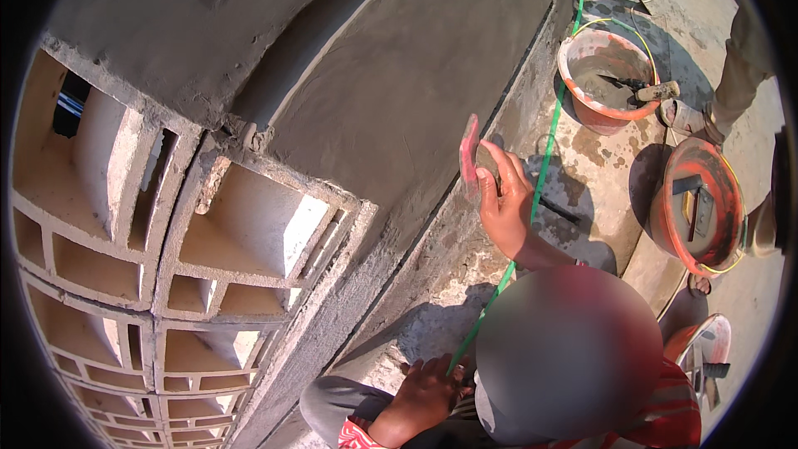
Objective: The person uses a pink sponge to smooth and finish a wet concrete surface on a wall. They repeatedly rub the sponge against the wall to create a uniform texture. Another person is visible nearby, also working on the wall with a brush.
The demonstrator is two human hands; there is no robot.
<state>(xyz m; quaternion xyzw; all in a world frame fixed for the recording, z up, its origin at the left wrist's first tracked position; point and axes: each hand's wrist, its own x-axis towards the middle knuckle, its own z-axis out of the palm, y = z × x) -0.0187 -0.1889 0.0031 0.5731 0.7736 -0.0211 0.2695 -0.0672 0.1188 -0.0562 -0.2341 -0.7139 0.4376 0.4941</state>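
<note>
Neither my left hand nor my right hand is in view. Below me a crouching person in red-striped sleeves, head blurred, raises one hand holding a pink-edged flat tool at grey plaster. This person's other hand is low, by a green hose or strip that runs along the ledge. Left of the plaster is a wall of pale hollow ventilation blocks with square and slotted openings.
On the stained concrete at right stand an orange bucket of grey mix with tools, another holding tools, and a third pail. Legs and sandalled feet of standing people show along the right edge.
</note>
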